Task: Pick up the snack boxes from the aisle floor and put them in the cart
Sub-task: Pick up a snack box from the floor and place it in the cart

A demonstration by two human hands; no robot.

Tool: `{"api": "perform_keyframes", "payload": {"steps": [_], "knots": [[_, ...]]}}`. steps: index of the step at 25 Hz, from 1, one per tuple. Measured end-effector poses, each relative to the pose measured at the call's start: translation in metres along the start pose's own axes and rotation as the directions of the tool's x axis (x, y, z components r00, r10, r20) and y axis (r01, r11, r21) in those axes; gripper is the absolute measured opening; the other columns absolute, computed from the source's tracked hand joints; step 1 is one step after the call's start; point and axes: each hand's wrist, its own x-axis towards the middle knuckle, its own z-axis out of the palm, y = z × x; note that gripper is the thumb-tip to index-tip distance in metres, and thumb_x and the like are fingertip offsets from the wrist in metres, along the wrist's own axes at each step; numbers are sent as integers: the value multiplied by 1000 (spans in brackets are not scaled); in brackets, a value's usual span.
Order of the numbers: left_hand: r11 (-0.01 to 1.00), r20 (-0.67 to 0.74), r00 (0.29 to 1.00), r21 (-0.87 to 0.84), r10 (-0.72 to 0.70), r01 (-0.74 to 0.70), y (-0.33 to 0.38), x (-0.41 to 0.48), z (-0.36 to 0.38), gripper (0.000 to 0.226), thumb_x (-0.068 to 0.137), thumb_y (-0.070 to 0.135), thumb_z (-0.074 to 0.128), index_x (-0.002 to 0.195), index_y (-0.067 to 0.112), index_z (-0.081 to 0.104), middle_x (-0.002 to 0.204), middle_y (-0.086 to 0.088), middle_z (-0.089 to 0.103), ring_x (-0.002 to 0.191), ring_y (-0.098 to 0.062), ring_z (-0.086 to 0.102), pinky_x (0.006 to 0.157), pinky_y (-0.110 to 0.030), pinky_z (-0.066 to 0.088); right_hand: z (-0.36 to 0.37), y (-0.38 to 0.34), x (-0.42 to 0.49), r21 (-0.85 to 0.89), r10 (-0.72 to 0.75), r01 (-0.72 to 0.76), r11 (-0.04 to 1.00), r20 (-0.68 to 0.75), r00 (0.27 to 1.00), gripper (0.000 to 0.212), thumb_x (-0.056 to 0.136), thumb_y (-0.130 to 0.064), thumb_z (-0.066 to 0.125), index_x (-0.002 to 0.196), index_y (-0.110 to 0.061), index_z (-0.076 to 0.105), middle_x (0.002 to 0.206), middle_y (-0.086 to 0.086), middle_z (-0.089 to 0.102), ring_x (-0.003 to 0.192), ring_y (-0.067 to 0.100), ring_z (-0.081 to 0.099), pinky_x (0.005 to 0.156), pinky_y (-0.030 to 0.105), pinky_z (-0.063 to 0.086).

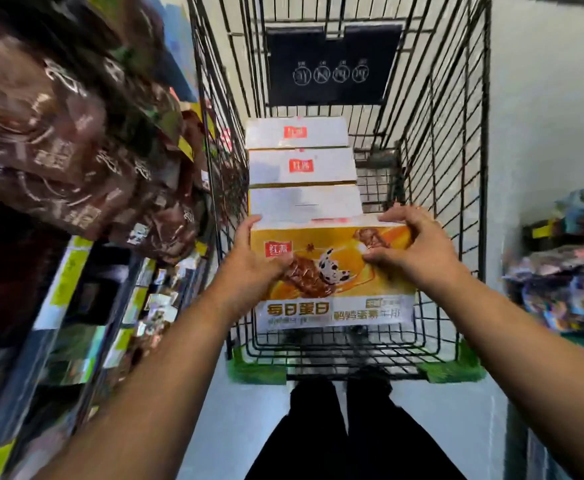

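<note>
- Here, the snack box [332,244] is a flat-sided cardboard carton. Its glossy front face is printed in orange and yellow, with a white band of lettering along the lower edge.
- The left hand [252,268] grips the box's left end: the fingers [245,226] curl round the upper left corner and the thumb presses on the printed face.
- The right hand [415,247] grips the right end. Its fingers hook over the top edge and its thumb pinches the front.
- The box sits upright at the near end of the cart [439,168], a deep basket of thin black wire mesh. Whether the box rests on the basket floor I cannot tell.
- Just beyond it, three boxes [302,166] stand in a tight row towards the far end, with plain white tops showing and small red labels on the two farthest.
- A matt black rectangular placard [332,64] hangs on the cart's far wall.
- Green plastic bumpers [256,370] cap the near corners.
- Shiny, crinkled brown bags [58,133] crowd the left shelf, and bright foil packets [567,278] lie on the right.
- The pale floor [249,427] looks smooth.
</note>
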Motion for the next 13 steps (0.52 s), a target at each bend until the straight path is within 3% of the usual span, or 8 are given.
{"api": "perform_keyframes", "payload": {"steps": [3, 6, 9, 11, 13], "knots": [[999, -33, 998, -13, -49, 48, -25, 24, 15, 80, 79, 21, 77, 140, 39, 27, 113, 1, 64, 105, -21, 63, 98, -47, 49, 18, 29, 17, 4, -49, 49, 999, -24, 998, 54, 55, -24, 91, 96, -35, 60, 123, -8, 48, 119, 9, 45, 105, 18, 33], [990, -131, 989, 112, -66, 81, -43, 41, 29, 79, 77, 20, 80, 140, 35, 33, 107, 5, 61, 103, -19, 60, 95, -41, 51, 43, 61, 27, -46, -118, 115, 992, -60, 991, 54, 54, -25, 91, 99, -30, 61, 126, -3, 47, 121, 10, 44, 104, 12, 29], [953, -244, 969, 298, 24, 51, -50, 47, 40, 69, 79, 19, 78, 136, 32, 42, 95, 13, 59, 91, -14, 59, 85, -32, 51, 60, 79, 31, -84, -134, 128, 988, -72, 988, 52, 57, -28, 91, 100, -30, 60, 127, -2, 43, 118, 6, 41, 94, -3, 25], [884, -270, 954, 467, 134, 8, -59, 50, 46, 65, 79, 20, 78, 133, 29, 43, 108, 8, 59, 92, -16, 59, 81, -31, 50, 71, 88, 33, -125, -159, 151, 981, -61, 985, 51, 60, -27, 89, 102, -26, 62, 127, 0, 42, 115, 4, 38, 91, -6, 25], [804, -246, 942, 594, 228, -39, -67, 54, 51, 60, 79, 16, 74, 130, 26, 44, 125, -6, 51, 88, -25, 61, 77, -36, 50, 79, 94, 34, -173, -168, 160, 972, -35, 985, 49, 63, -21, 88, 105, -24, 63, 129, 1, 40, 117, 7, 39, 94, 1, 31]]}}
